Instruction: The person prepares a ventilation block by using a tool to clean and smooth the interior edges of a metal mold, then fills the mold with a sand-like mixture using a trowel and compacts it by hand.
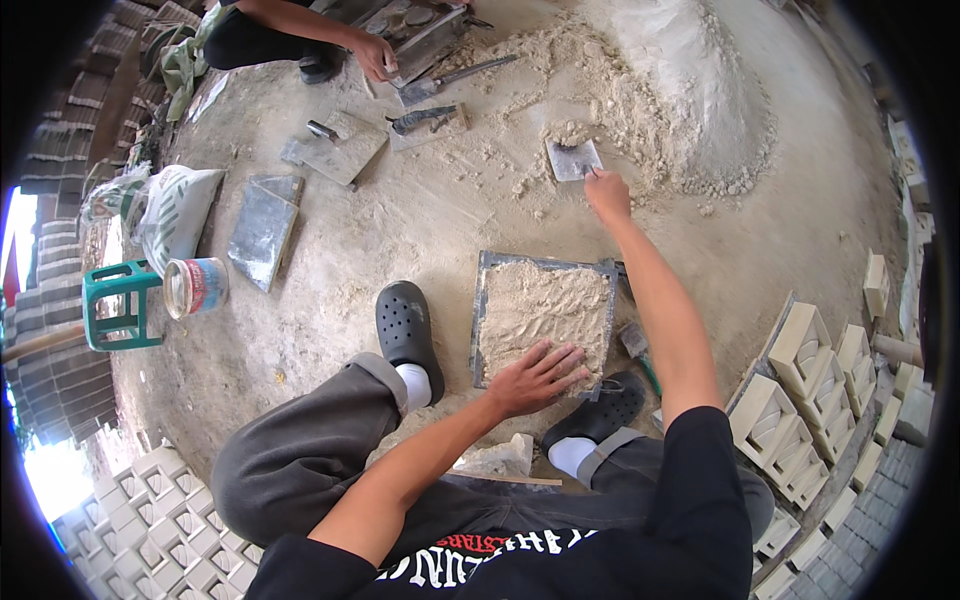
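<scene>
Left hand (535, 377) lies flat, fingers spread, on the sand filling the square metal mould (545, 318) between the feet; right hand (607, 193), arm stretched toward twelve o'clock, pinches the edge of a small grey plate (572, 159) by the sand heap (650, 90); at nine o'clock a white sack (178, 212) with green stripes lies beside a tipped tin (196, 286) with a red-and-blue label.

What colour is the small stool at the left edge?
Green stool, seen in the head view, beside a tipped can.
</scene>
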`<action>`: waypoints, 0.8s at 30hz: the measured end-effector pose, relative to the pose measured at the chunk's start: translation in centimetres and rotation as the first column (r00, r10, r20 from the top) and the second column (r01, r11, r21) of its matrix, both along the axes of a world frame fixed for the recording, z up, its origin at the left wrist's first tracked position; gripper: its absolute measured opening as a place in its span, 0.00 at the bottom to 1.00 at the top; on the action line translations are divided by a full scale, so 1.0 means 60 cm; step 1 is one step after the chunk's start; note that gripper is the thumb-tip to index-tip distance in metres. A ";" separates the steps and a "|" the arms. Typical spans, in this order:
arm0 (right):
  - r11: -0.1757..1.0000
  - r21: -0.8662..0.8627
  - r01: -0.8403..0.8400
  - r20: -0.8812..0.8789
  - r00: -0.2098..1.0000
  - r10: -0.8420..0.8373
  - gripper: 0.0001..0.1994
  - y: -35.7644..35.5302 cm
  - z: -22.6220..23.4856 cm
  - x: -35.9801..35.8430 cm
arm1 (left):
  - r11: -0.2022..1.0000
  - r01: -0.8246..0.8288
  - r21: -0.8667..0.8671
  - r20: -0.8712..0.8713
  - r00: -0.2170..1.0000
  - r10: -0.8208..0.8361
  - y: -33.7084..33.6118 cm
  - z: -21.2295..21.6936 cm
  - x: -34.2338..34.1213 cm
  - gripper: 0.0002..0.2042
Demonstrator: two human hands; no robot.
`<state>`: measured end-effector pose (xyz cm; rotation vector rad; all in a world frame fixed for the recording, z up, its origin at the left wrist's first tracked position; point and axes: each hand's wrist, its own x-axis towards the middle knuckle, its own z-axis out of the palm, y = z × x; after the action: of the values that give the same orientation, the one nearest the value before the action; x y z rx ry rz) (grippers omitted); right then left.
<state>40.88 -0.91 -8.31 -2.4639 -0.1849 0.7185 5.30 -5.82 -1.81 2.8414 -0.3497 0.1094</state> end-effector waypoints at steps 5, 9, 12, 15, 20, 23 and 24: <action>0.999 -0.006 0.038 0.112 0.993 -0.037 0.22 0.071 -0.005 0.019 | 1.000 0.002 0.004 -0.006 1.000 -0.002 0.001 -0.011 -0.009 0.32; 0.995 0.097 0.015 0.200 0.979 -0.034 0.22 0.066 -0.021 0.053 | 1.000 0.023 0.009 0.004 1.000 -0.024 -0.001 0.000 -0.003 0.32; 0.997 0.077 0.009 0.187 0.982 -0.024 0.21 0.026 -0.017 0.053 | 1.000 0.011 0.002 0.031 0.999 -0.011 0.002 -0.005 -0.007 0.34; 0.970 0.232 -0.066 0.197 0.980 0.019 0.21 -0.040 0.021 0.051 | 1.000 0.005 -0.013 0.081 0.997 -0.004 0.000 -0.010 -0.006 0.35; 0.911 0.212 -0.354 0.238 0.923 0.304 0.20 -0.171 0.157 0.007 | 0.998 0.039 -0.058 -0.153 0.987 -0.048 0.006 0.012 -0.019 0.45; 0.842 0.250 -0.479 0.289 0.866 0.407 0.20 -0.267 0.211 -0.020 | 0.960 -0.261 -0.100 -0.083 0.964 0.253 0.006 0.018 -0.039 0.47; 0.849 0.240 -0.470 0.287 0.870 0.401 0.20 -0.289 0.233 -0.034 | 0.926 -0.373 -0.065 -0.058 0.927 0.370 0.015 0.016 -0.048 0.50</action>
<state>38.86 -18.24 5.64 -2.2114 -0.9072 0.5328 2.40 -4.93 -0.87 2.7943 0.2045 0.1305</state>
